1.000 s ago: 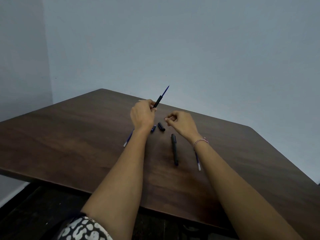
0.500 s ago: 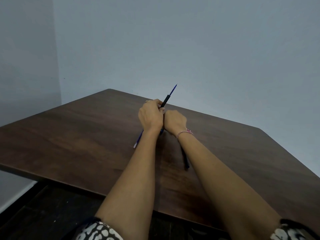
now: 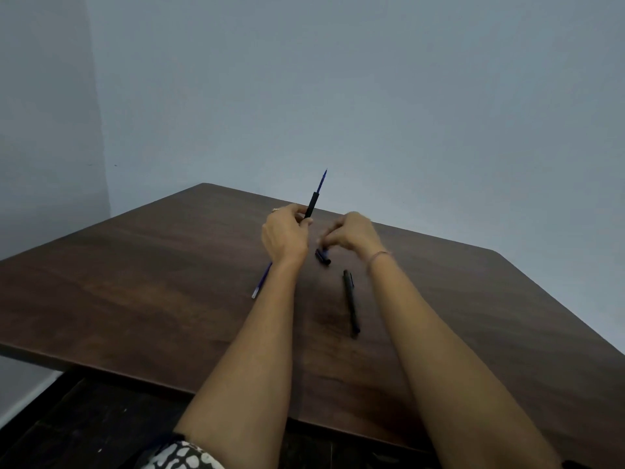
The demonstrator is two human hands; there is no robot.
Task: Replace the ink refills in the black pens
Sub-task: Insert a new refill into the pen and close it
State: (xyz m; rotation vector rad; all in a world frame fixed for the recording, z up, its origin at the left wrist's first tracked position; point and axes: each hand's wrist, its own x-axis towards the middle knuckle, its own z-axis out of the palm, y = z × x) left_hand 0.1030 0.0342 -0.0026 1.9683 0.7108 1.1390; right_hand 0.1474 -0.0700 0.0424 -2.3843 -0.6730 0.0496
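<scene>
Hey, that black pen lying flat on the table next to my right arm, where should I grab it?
I'd pinch the black pen mid-barrel from above, fingers across its width. It lies flat on the table, pointing away from you, both long sides free; the right hand is nearest.

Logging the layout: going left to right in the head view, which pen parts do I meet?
Loose blue refill, black barrel gripped by the left hand, small black piece, whole black pen lying flat.

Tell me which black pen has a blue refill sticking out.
The pen gripped by the left hand, raised above the table: a blue refill pokes from its top. The other black pen lies flat on the table, no refill showing.
</scene>
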